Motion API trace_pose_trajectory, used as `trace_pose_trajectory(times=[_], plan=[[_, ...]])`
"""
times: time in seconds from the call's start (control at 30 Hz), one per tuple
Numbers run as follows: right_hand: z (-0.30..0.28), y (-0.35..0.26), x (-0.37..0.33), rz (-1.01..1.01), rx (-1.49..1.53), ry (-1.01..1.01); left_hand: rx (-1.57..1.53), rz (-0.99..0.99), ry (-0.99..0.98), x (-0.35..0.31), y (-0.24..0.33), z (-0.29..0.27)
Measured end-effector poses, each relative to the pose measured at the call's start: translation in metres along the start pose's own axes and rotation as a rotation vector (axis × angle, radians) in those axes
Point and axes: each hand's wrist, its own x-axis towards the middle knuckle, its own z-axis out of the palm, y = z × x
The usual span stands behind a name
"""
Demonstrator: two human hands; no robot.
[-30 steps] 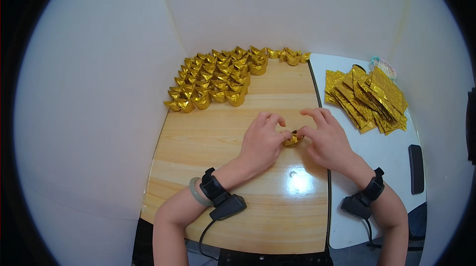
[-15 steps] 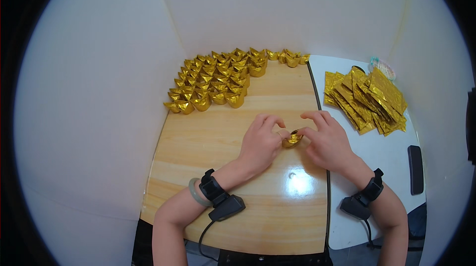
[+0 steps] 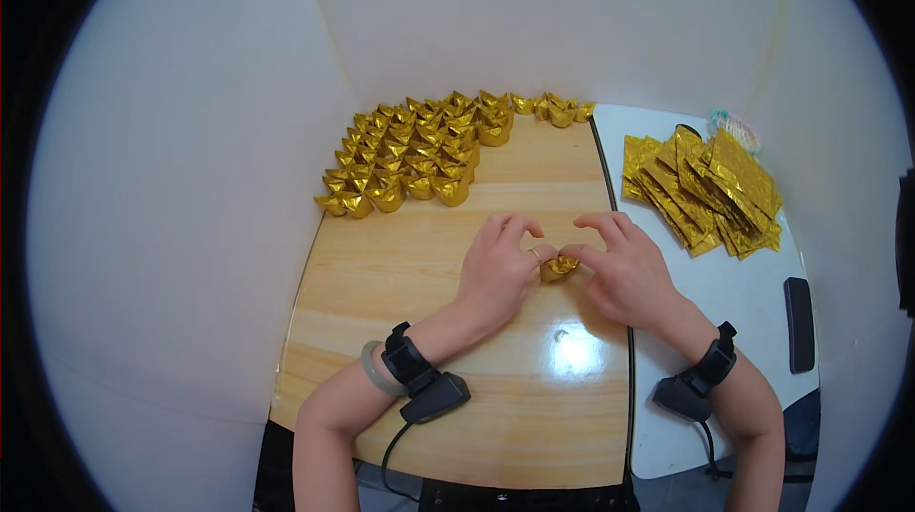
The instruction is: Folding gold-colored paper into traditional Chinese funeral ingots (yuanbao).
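Note:
Between my two hands is a small gold foil paper ingot (image 3: 560, 271), low over the wooden board. My left hand (image 3: 498, 266) grips its left side, the thumb at its top edge and the index finger arched clear of it. From the other side my right hand (image 3: 633, 272) holds it, with the thumb laid across the top and the index finger raised. The lower fingers of both hands are partly hidden. Rows of finished-looking gold paper ingots (image 3: 405, 154) stand at the far left of the board.
A wood-grain board (image 3: 429, 398) meets a white tabletop (image 3: 686, 436) along a dark seam. On the white side lie a fanned pile of flat gold foil pieces (image 3: 705, 193) and a dark oblong object (image 3: 799, 326). Pale walls (image 3: 553, 26) enclose the table.
My right thumb has shifted left over the top of the ingot, close to the left thumb. The ingot's middle is pressed lower or more covered; both hands otherwise stay in place.

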Motion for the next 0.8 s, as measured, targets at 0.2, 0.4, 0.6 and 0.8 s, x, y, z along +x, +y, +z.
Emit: trace_pose_trajectory(times=[0.2, 0.4, 0.6, 0.8], plan=[[0.005, 0.0, -0.003, 0.008, -0.003, -0.107, 0.124, 0.087, -0.002, 0.002, -0.001, -0.002], [0.002, -0.003, -0.003, 0.042, 0.042, -0.036, 0.119, 0.133, 0.044, -0.001, -0.001, -0.005], [0.001, 0.0, -0.004, 0.041, 0.036, -0.039, 0.128, 0.196, -0.019, 0.002, -0.002, -0.005], [-0.009, 0.001, -0.001, 0.094, 0.151, -0.115, 0.064, 0.149, -0.031, 0.002, -0.001, -0.005]])
